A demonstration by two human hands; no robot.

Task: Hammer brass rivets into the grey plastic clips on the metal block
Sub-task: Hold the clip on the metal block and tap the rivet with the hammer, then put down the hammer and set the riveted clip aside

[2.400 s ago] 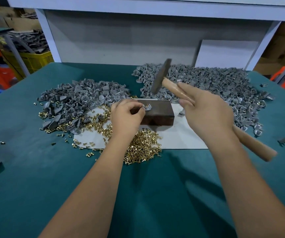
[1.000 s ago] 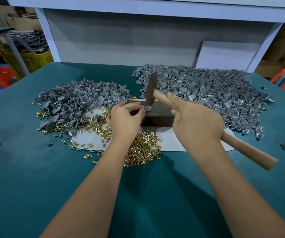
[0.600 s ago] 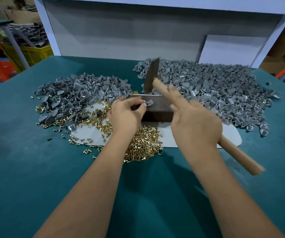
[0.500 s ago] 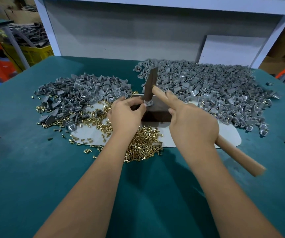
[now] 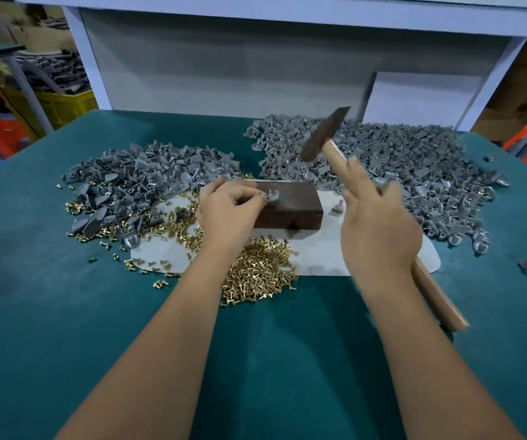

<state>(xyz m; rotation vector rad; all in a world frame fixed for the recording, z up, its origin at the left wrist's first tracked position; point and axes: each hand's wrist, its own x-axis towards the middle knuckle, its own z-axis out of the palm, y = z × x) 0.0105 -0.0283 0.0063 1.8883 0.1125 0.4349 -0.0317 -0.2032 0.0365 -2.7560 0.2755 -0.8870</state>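
Teal cloth covers the table (image 5: 49,328), with a white sheet (image 5: 325,258) under a dark metal block (image 5: 290,208) whose long axis runs left to right. On the block's top, near its left end, the left hand (image 5: 227,211) pinches a grey clip (image 5: 271,196) between curled fingertips; a rivet appears to stand in the clip, though it is too small to be sure. The right hand (image 5: 379,230) wraps the hammer (image 5: 328,144) by its wooden handle, forefinger laid straight along the shaft. The hammer is raised above and right of the block, head tilted up to the right, handle slanting down past the wrist toward the near right. Brass rivets (image 5: 259,274) lie heaped just in front of the block. Grey clips are piled at left (image 5: 147,173) and behind right (image 5: 414,166). One loose clip (image 5: 336,208) lies on the sheet just right of the block.
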